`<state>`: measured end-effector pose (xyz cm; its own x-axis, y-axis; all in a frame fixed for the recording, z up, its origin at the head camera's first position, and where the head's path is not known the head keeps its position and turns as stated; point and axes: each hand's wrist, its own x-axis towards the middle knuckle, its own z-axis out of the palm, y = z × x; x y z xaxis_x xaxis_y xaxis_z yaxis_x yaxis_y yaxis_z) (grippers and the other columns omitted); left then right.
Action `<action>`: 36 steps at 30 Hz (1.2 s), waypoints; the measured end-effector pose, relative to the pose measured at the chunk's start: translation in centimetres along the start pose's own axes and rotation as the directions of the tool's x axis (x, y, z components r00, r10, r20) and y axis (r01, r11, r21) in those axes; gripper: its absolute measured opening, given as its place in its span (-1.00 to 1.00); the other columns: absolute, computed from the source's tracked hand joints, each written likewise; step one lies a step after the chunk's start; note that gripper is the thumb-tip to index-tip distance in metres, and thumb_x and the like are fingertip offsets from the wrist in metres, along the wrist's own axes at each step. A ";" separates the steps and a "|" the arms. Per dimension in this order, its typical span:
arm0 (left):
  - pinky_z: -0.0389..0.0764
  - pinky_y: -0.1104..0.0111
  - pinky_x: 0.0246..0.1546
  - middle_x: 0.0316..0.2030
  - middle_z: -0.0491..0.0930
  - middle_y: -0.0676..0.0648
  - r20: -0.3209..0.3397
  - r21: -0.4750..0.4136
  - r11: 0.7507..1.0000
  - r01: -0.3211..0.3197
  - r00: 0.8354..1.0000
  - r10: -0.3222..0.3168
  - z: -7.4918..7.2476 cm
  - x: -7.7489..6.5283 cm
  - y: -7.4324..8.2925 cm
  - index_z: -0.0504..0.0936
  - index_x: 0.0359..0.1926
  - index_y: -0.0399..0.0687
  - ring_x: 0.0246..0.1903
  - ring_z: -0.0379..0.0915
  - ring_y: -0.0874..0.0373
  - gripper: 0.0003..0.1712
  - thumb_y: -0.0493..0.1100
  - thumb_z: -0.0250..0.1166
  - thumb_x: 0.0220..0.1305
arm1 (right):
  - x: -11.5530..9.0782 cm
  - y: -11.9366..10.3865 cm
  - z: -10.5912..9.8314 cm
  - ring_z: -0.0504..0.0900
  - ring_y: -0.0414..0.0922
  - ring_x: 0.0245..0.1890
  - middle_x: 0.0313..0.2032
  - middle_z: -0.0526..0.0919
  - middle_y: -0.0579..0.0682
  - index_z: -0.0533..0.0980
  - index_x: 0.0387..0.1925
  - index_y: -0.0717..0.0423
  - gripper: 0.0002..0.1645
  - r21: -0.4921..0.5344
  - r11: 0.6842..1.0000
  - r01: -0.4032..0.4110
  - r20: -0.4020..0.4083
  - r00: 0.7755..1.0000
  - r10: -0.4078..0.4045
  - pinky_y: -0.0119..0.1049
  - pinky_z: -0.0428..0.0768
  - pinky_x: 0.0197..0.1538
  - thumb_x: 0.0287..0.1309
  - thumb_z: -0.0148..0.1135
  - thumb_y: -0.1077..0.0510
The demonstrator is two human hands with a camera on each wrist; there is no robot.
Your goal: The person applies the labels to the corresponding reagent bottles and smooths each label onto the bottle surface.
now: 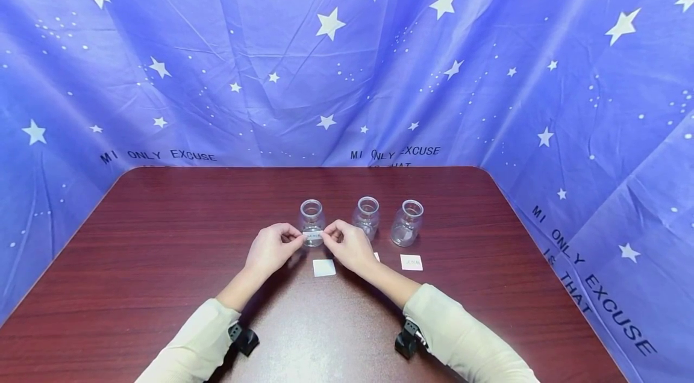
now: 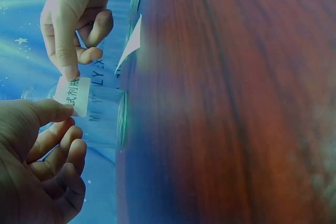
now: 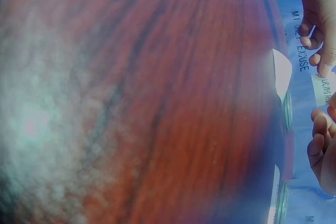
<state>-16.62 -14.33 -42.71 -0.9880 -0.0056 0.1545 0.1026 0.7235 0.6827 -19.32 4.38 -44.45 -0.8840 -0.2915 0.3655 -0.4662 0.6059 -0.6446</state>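
A small white label with dark printed characters is stretched between both hands in front of the leftmost clear glass jar. My left hand pinches its left end between thumb and index finger; my right hand pinches the right end the same way. The left wrist view shows the label held flat before the jar, characters facing outward. Whether it touches the glass I cannot tell. Just in front of that jar, a blank whitish paper square lies on the table.
Two more clear jars, a middle one and a right one, stand upright to the right. A printed paper square lies before the right jar; another paper is mostly hidden by my right hand. A starry blue curtain surrounds the dark red table.
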 end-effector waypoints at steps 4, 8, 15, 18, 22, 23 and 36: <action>0.47 0.38 -0.44 -0.54 0.64 0.10 0.005 -0.004 1.000 0.006 1.000 -0.006 0.0 0.0 0.0 0.67 -0.44 0.04 -0.56 0.50 0.35 -0.89 -0.05 0.36 0.07 | 0.0 0.0 0.0 0.38 -0.36 -0.62 -0.64 0.55 -0.17 0.57 -0.46 0.01 -0.90 0.002 1.000 -0.003 -0.003 1.000 0.003 -0.53 0.36 -0.51 0.08 0.28 0.08; 0.48 0.38 -0.43 -0.53 0.64 0.10 0.007 -0.003 1.000 0.006 1.000 -0.006 0.0 0.1 0.0 0.67 -0.44 0.04 -0.54 0.49 0.34 -0.89 -0.05 0.35 0.07 | 0.0 0.1 0.0 0.36 -0.38 -0.63 -0.62 0.55 -0.16 0.56 -0.43 0.02 -0.90 0.025 1.000 -0.008 -0.007 1.000 0.009 -0.53 0.35 -0.52 0.07 0.29 0.08; 0.48 0.38 -0.41 -0.53 0.64 0.10 0.009 -0.015 1.000 0.022 1.000 -0.022 0.0 0.3 -0.1 0.64 -0.45 0.04 -0.54 0.50 0.34 -0.87 -0.04 0.36 0.06 | 0.1 0.2 -0.1 0.33 -0.38 -0.69 -0.56 0.56 -0.07 0.48 -0.18 0.17 -0.69 0.107 0.994 0.009 -0.020 1.000 -0.007 -0.53 0.35 -0.61 0.04 0.32 0.15; 0.45 0.39 -0.40 -0.51 0.65 0.08 -0.003 -0.039 0.999 0.034 0.999 -0.034 0.0 0.3 -0.1 0.59 -0.45 0.01 -0.52 0.47 0.32 -0.82 -0.03 0.38 0.03 | 0.1 0.3 -0.1 0.37 -0.35 -0.67 -0.51 0.57 -0.03 0.43 -0.07 0.20 -0.59 0.128 0.992 0.003 -0.010 1.000 -0.001 -0.53 0.39 -0.60 0.04 0.32 0.16; 0.45 0.39 -0.40 -0.41 0.66 -0.02 -0.018 -0.086 0.996 0.029 0.999 -0.030 0.1 0.4 -0.3 0.54 -0.31 -0.09 -0.47 0.46 0.23 -0.71 -0.06 0.41 0.01 | 0.1 0.3 0.0 0.49 -0.26 -0.58 -0.39 0.61 0.04 0.40 0.01 0.23 -0.50 0.133 0.991 -0.008 -0.004 1.000 0.009 -0.52 0.46 -0.52 0.04 0.32 0.16; 0.46 0.38 -0.38 -0.37 0.66 -0.06 -0.019 -0.102 0.994 0.027 0.999 -0.029 0.1 0.5 -0.4 0.52 -0.24 -0.13 -0.45 0.47 0.20 -0.66 -0.08 0.41 0.01 | 0.1 0.3 0.0 0.52 -0.23 -0.55 -0.35 0.62 0.06 0.39 0.03 0.23 -0.48 0.135 0.991 -0.009 -0.001 1.000 0.009 -0.52 0.47 -0.50 0.04 0.31 0.16; 0.57 0.14 -0.03 -0.02 0.58 -0.33 0.027 -0.239 0.969 -0.063 0.997 0.072 0.8 0.6 -1.1 0.38 0.19 -0.29 -0.07 0.57 -0.14 -0.41 -0.23 0.31 0.14 | 0.4 -0.2 0.9 0.67 -0.01 -0.19 -0.07 0.64 0.20 0.32 0.19 0.32 -0.31 0.184 0.982 -0.041 0.039 0.999 0.034 -0.23 0.64 -0.17 0.06 0.32 0.14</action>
<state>-17.44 -14.58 -43.90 -0.9809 0.0650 0.1833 0.1893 0.5364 0.8225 -19.64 3.42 -44.75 -0.9000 -0.2991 0.3170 -0.4281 0.4703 -0.7717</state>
